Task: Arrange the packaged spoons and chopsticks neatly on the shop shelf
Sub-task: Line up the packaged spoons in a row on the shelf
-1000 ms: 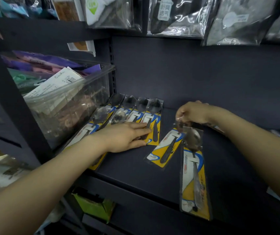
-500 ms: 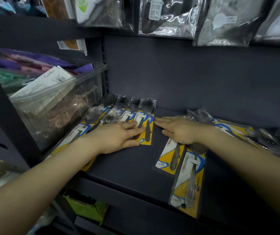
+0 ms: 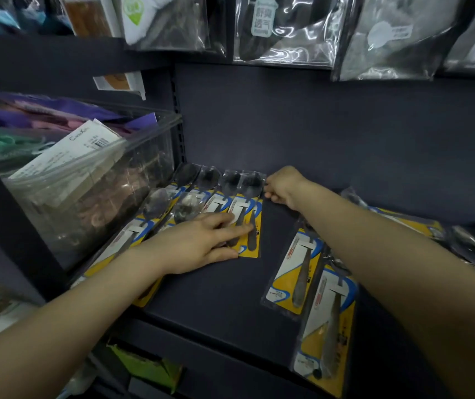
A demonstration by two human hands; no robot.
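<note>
The left hand [image 3: 198, 243] lies flat and released on the overlapped row of packaged spoons [image 3: 219, 203] at the shelf [image 3: 216, 286] rear left, apparently pinning it while the right hand [image 3: 282, 185], fingers curled at the end pack's top corner, squares it; whether it pinches I cannot tell.

shop | dark shelf [image 3: 216, 295] | carded spoon packs [image 3: 247, 223] | hanging bagged goods [image 3: 285, 30]

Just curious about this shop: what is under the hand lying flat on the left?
The left hand lies flat on the row of packaged spoons, covering their yellow cards' lower parts. The spoon bowls beyond its fingers show; whatever lies beneath the palm is hidden.
</note>
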